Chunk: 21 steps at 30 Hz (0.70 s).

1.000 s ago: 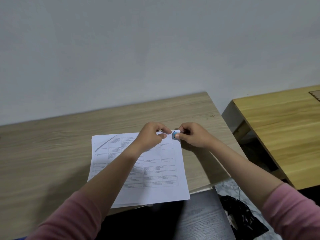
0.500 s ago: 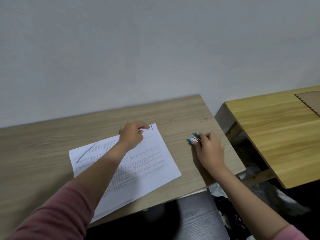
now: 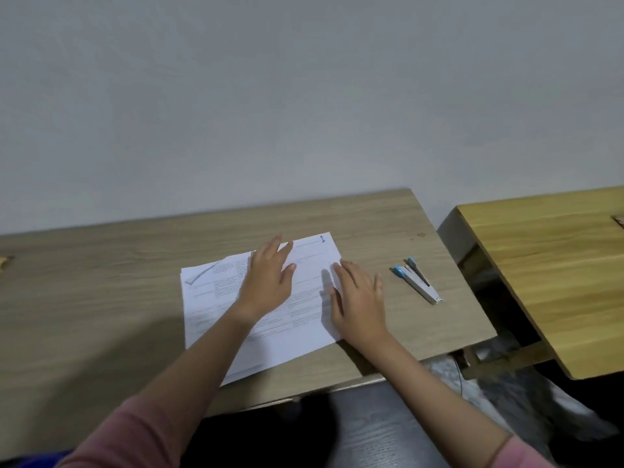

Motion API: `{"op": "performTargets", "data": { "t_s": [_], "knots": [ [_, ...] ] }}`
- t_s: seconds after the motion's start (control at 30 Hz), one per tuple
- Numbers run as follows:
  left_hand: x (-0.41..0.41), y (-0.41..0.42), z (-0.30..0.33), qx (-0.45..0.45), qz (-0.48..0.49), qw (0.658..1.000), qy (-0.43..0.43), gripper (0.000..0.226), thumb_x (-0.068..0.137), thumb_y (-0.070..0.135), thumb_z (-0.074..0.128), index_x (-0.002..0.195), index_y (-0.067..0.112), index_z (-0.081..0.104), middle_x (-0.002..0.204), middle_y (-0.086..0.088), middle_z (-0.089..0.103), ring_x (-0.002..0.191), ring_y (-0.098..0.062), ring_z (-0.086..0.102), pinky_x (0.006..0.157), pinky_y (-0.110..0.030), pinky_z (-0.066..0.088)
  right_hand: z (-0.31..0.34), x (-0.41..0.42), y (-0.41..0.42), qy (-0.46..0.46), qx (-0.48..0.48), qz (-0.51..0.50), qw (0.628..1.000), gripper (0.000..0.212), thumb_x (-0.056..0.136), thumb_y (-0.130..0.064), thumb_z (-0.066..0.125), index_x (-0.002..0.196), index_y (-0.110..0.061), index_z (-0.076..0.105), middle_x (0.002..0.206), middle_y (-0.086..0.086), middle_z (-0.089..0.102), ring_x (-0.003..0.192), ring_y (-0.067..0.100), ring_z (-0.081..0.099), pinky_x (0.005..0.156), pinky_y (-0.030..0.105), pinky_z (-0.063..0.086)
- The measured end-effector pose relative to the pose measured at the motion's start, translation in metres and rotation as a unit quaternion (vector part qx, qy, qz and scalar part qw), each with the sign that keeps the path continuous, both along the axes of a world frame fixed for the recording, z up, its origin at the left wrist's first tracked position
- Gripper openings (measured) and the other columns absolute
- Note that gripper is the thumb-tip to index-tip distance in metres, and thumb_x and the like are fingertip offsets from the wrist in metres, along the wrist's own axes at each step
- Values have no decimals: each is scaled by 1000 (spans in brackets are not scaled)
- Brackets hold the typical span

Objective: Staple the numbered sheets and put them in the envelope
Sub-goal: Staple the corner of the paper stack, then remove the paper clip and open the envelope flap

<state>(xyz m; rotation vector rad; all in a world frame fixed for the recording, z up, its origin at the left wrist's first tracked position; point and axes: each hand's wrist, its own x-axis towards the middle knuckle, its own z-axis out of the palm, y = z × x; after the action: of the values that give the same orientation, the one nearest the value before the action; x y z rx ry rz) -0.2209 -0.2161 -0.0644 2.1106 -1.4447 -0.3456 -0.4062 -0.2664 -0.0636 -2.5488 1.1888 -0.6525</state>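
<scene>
On the grey-wood desk, the stack of numbered sheets lay flat, skewed, a blue "1" at its far right corner. Left hand rested on the top sheet, fingers straight and spread, gripping nothing. Right hand lay flat across the stack's right edge, fingers relaxed. Stapler, white with blue tips, sat gaping just right of it, untouched. Yellow-wood table stood further right.

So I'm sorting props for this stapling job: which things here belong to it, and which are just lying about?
Belongs to the job:
stack of sheets, numbered 1 on top
stapler, on the desk
left hand and right hand, on the sheets

Just lying about:
second table
</scene>
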Motion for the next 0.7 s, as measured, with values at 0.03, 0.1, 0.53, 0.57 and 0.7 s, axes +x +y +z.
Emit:
{"op": "performTargets", "data": {
  "t_s": [0.03, 0.1, 0.53, 0.57, 0.7],
  "knots": [
    [6, 17, 2, -17, 27, 999, 24, 45, 97, 21, 48, 142, 14, 42, 156, -7, 29, 144, -28, 20, 119, -45, 17, 4, 14, 7, -4, 8, 21, 1000, 48, 84, -30, 37, 124, -9, 54, 130, 9, 58, 123, 25, 53, 100, 59, 35],
    [24, 52, 6, -41, 77, 995, 45, 43, 97, 19, 49, 139, 14, 46, 153, -6, 35, 142, -26, 25, 117, -36, 16, 13, 46, 24, -17, 33, 71, 997, 48, 87, -28, 37, 128, -7, 51, 135, 11, 54, 127, 26, 49, 104, 57, 32],
    [266, 328, 38, -60, 311, 948, 20, 42, 92, 20, 52, 132, 5, 51, 139, -16, 50, 128, -34, 46, 108, -49, 37, 37, 329, 234, -17, 87, 317, 944, 50, 86, -24, 46, 131, -2, 46, 131, 17, 54, 121, 33, 50, 104, 38, 38],
    [286, 348, 41, -54, 321, 946, 11, 42, 92, 21, 51, 131, 5, 52, 138, -16, 50, 128, -35, 45, 109, -47, 36, 39, 351, 250, -8, 91, 322, 942, 50, 87, -24, 46, 132, -3, 45, 133, 16, 53, 122, 32, 48, 105, 37, 37],
    [358, 410, 38, -14, 328, 944, -13, 56, 86, 36, 40, 131, 4, 51, 134, -15, 53, 127, -35, 46, 106, -46, 34, 39, 433, 299, 10, 100, 330, 939, 46, 89, -23, 49, 132, -6, 43, 132, 13, 53, 121, 28, 47, 103, 36, 38]
  ]
}}
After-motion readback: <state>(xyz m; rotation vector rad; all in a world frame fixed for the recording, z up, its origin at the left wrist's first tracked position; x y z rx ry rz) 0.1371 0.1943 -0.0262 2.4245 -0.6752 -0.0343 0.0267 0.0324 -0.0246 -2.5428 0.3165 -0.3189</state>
